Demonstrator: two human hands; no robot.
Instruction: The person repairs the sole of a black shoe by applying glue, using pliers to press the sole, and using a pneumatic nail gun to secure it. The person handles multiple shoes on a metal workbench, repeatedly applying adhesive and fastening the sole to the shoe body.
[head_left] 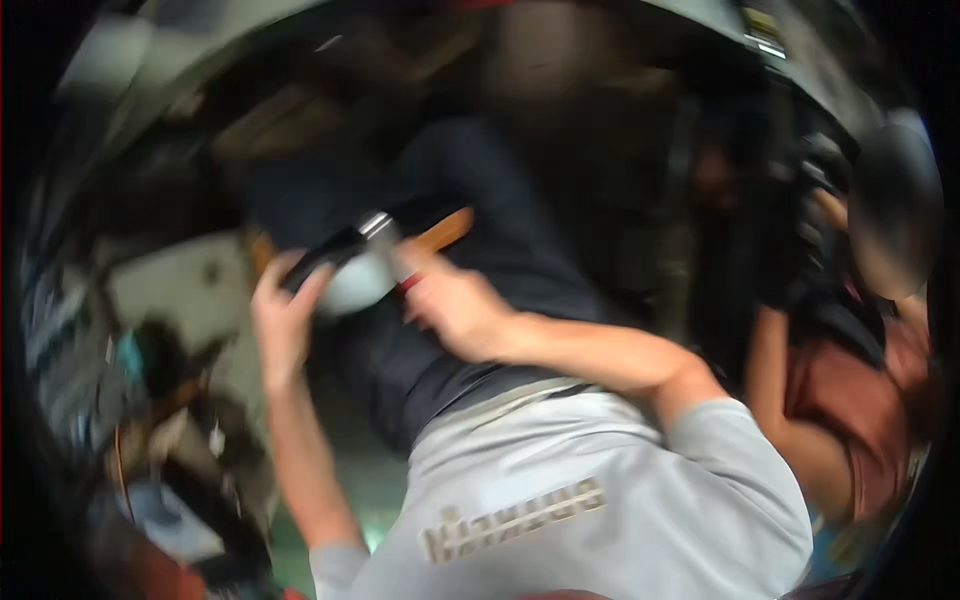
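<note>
My left hand (284,318) is closed, its fingers and thumb pinching a dark, elongated piece (330,255) over my lap; blur hides its kind. Beneath that piece shows a white rounded thing (358,285). My right hand (458,308) is wrapped round a hammer-like tool (379,232) with a shiny metal head and a bit of red near the fingers. The tool's head is close to the dark piece, but I cannot tell whether they touch. An orange-brown strip (446,230) sticks out just beyond my right hand.
Another person in a reddish-brown shirt (850,420) sits close on my right. To my left are a pale flat surface (190,295) and a clutter of blurred things (190,440). My legs in dark trousers (500,220) stretch out ahead.
</note>
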